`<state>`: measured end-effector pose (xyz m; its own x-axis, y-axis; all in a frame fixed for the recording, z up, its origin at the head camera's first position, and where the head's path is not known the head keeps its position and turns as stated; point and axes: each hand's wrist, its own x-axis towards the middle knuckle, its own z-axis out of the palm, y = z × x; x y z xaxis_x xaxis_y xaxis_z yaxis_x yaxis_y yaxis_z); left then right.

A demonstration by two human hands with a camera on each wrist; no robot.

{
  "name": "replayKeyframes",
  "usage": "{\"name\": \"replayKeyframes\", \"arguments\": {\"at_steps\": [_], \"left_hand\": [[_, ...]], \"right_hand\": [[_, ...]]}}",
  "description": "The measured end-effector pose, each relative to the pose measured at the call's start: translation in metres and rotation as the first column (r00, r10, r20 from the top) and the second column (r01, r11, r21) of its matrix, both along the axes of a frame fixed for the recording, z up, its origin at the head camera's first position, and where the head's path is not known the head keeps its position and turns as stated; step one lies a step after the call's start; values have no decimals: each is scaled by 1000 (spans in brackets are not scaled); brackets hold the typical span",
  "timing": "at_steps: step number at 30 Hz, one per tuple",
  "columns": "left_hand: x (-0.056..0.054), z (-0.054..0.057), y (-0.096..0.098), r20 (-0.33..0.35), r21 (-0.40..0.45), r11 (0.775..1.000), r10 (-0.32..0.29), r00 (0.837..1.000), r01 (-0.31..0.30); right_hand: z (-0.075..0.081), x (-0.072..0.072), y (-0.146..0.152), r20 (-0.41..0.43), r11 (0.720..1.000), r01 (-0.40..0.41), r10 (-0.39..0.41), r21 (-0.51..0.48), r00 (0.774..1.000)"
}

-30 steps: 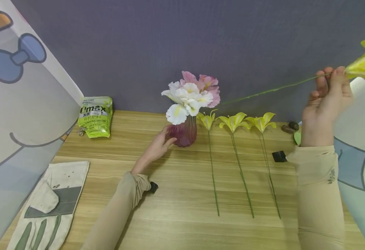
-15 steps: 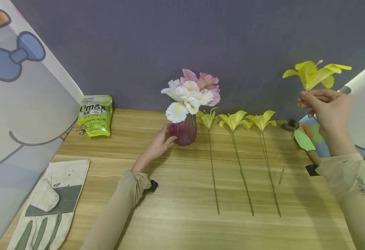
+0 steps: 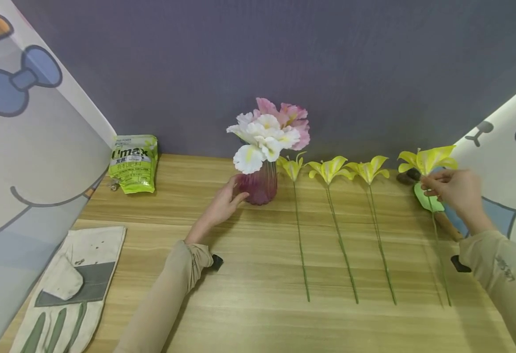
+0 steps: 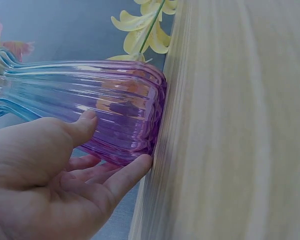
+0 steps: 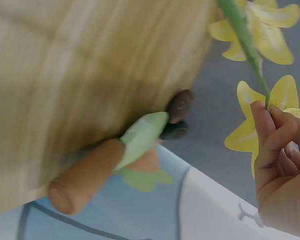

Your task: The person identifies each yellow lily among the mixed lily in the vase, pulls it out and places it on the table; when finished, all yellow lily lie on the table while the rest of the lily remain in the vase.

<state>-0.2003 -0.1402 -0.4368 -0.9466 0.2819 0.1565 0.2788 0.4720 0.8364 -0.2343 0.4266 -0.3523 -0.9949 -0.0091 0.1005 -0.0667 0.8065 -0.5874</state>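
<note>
On the table's far side stands a ribbed glass vase (image 3: 262,189), purple at its base and bluish at the neck in the left wrist view. A white flower (image 3: 262,142) and a pink flower (image 3: 295,117) stand in it. My left hand (image 3: 220,206) holds the vase low on its left side, thumb in front, fingers partly hidden behind. With thumb and fingertips my right hand (image 3: 461,193) pinches a yellow lily (image 3: 427,161) by its green stem, just below the bloom. Three yellow lilies (image 3: 328,171) lie in a row between vase and right hand, stems toward me.
A small trowel with a green blade (image 5: 145,135) and wooden handle (image 5: 85,177) lies at the right edge beside dark stones (image 5: 180,106). A fertilizer bag (image 3: 133,166) stands at the back left. A work glove (image 3: 74,284) lies front left.
My right hand has brought the lily down and in from the upper right, its stem swinging from pointing left to pointing toward me. The left hand stays at the vase.
</note>
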Motion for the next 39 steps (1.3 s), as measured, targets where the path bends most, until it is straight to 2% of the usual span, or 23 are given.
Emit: {"name": "replayKeyframes", "arguments": {"at_steps": [4,9,11,15,21,26,32,36,39], "left_hand": [[1,-1,-1,1,7,1000,-3,1000,3],[2,0,-2,12,0,1000,4,1000,-4],[2,1,-1,20,0,1000,6,1000,-6],[3,1,0,32,13,1000,2,999,-3],[4,0,1,32,18,1000,0,999,-1],[4,0,0,34,38,999,4,999,-5],[3,-1,-1,44,38,999,6,999,-8],[2,-3,-3,55,37,999,-7,998,5],[3,-2,-4,67,27,1000,-17,998,16]], "right_hand": [[-18,-3,4,-24,993,-68,71,94,997],[-34,-6,1,5,984,-56,56,169,998],[-38,-7,1,14,980,-50,49,192,999],[-44,-8,2,-16,968,-80,86,240,996],[-49,-7,2,-23,961,-78,87,267,996],[-50,-8,2,-31,953,-71,83,294,996],[-46,-5,1,28,949,-47,40,311,999],[-39,5,-6,-39,948,15,-3,319,999],[-32,11,-17,-143,953,51,-8,299,990]]}}
